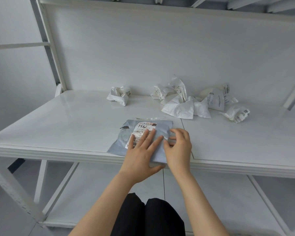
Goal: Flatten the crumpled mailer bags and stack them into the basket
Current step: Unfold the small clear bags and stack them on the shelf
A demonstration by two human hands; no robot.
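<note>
Item: one flattened grey plastic mailer bag (124, 140) with a printed label, at the front edge of the white shelf (66, 125). Your left hand (141, 155) pressed it, fingers straight. Your right hand (179, 149) touched its right side with bent fingers; whether it pinched could not be told. Behind: crumpled white mailer bags (186, 106) in a heap, and a lone crumpled bag (119, 97) apart to their left.

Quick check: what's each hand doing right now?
Left hand: open, fingers straight, pressing flat on the grey mailer bag.
Right hand: fingers curled, pinching that bag's right edge.
</note>
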